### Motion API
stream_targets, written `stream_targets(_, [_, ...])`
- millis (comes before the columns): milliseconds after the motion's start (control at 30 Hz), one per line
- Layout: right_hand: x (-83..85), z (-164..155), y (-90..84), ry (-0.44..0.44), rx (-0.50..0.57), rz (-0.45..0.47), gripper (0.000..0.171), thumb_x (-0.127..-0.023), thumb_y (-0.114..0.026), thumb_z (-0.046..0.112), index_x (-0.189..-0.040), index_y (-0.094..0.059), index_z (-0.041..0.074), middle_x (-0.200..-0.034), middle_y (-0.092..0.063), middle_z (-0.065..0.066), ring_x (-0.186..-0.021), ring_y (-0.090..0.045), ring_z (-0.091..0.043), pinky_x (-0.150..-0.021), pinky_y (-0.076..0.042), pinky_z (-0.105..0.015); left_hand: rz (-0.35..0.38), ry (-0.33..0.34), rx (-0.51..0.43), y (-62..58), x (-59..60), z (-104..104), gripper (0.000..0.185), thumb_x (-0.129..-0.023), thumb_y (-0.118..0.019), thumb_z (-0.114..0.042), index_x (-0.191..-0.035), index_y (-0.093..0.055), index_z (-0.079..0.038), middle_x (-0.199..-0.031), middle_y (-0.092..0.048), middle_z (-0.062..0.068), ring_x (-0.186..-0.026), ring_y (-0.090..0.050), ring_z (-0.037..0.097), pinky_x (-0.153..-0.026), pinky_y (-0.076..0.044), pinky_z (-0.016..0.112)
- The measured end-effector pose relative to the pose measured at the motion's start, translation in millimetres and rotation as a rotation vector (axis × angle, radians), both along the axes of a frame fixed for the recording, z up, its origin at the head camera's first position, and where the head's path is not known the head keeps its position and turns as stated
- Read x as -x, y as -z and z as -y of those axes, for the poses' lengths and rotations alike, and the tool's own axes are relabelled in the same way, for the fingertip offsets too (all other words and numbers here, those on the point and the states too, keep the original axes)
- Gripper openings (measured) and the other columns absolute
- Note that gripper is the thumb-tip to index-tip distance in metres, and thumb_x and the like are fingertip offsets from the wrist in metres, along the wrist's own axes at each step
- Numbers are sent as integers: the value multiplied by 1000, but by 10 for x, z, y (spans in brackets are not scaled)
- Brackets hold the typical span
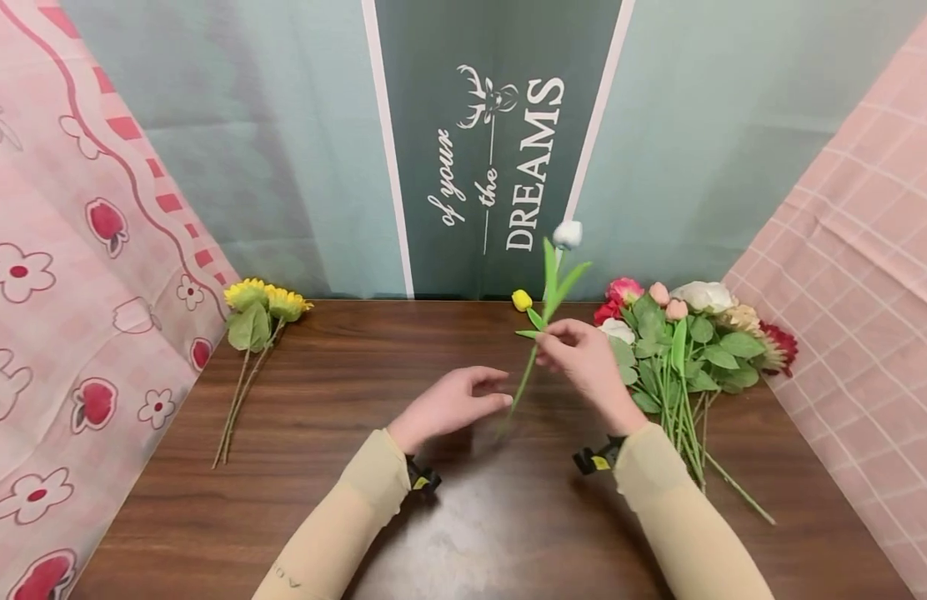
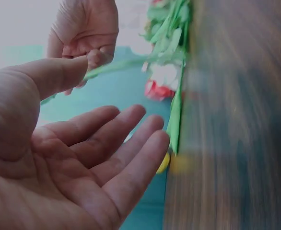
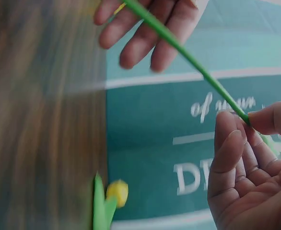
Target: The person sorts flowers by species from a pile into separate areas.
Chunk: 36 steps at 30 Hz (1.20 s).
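Observation:
My right hand pinches the green stem of a white tulip between thumb and fingertips. The bloom points up and away, with long leaves below it, and the stem slants down toward my left hand. That hand has its fingers spread and relaxed, the thumb tip right at the lower stem. In the right wrist view the stem passes in front of the left fingers. A yellow tulip with green leaves lies at the table's back edge, partly hidden behind the right hand.
Two sunflowers lie on the wooden table at the left. A pile of mixed artificial flowers, with stems pointing forward, lies at the right. A printed cloth hangs behind, and pink cloths stand at both sides.

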State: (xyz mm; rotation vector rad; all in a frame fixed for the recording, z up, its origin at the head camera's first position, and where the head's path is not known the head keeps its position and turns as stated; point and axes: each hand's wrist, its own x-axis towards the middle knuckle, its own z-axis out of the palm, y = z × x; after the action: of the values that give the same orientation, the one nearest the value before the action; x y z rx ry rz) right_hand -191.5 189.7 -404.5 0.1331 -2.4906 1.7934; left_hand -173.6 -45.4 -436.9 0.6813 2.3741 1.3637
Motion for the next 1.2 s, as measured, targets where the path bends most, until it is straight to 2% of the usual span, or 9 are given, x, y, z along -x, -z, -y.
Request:
stream_targets(200, [125, 413, 39, -58, 33, -33, 21, -95, -74, 22, -102, -72, 3, -86, -71, -20, -72, -70, -24, -65, -60, -39, 129, -48, -120, 72, 41, 232, 44, -96, -73, -33, -131, -67, -7, -114, -73, -3, -102, -69, 12, -89, -56, 34])
stream_targets(333, [94, 482, 145, -55, 40, -3, 19, -95, -74, 22, -102, -72, 4, -90, -71, -25, -76, -70, -32, -65, -59, -35, 225, -59, -159, 163, 24, 230, 35, -96, -74, -24, -123, -70, -3, -104, -74, 2, -93, -71, 18, -84, -59, 36])
stream_targets(400, [82, 503, 195, -52, 48, 8, 19, -94, -74, 21, -101, -72, 4, -89, -71, -23, -80, -70, -37, -68, -61, -38, 251, -69, -171, 216, 15, 209, 29, -96, -74, -21, -117, -71, -2, -101, -74, 6, -88, -72, 20, -80, -60, 36])
stream_targets(500, [80, 532, 246, -56, 86, 5, 19, -94, -74, 19, -102, -72, 2, -87, -71, -18, -83, -70, -41, -74, -61, -45, 261, -88, -194, 272, 7, 168, 19, -95, -74, -17, -107, -72, -2, -98, -74, 12, -80, -71, 19, -76, -61, 36])
stream_targets(600, [93, 552, 258, -69, 152, -5, 18, -94, -74, 14, -105, -71, 0, -90, -72, -16, -81, -70, -36, -78, -61, -51, 260, -108, -229, 302, 13, 130, 10, -96, -73, -13, -100, -72, -3, -97, -74, 17, -76, -71, 19, -74, -62, 40])
stream_targets(767, [109, 570, 245, -74, 214, -11, 23, -93, -74, 9, -111, -69, -6, -95, -73, -17, -77, -71, -25, -78, -61, -47, 265, -111, -270, 304, 32, 99, 9, -96, -72, -9, -99, -70, 0, -96, -73, 16, -76, -71, 18, -76, -62, 42])
stream_targets(933, [105, 587, 228, -60, 204, -10, 21, -93, -75, 12, -108, -70, -1, -94, -73, -16, -79, -71, -31, -77, -62, -42, 257, -139, -286, 292, 23, 105, 11, -96, -72, -11, -100, -71, -1, -98, -73, 18, -80, -73, 24, -75, -62, 38])
stream_targets(1100, [117, 583, 223, -56, 218, -4, 23, -94, -75, 14, -110, -70, -2, -97, -73, -20, -79, -72, -27, -76, -62, -38, 208, -170, -284, 265, 31, 108, 11, -97, -72, -12, -99, -71, -1, -98, -73, 20, -77, -73, 23, -72, -62, 36])
stream_targets(1200, [122, 598, 250, -78, 222, -1, 26, -97, -73, 16, -114, -68, -4, -99, -73, -21, -79, -73, -22, -77, -62, -38, 165, -175, -234, 238, 32, 183, 10, -98, -72, -14, -98, -71, -3, -96, -73, 20, -74, -72, 19, -71, -62, 38])
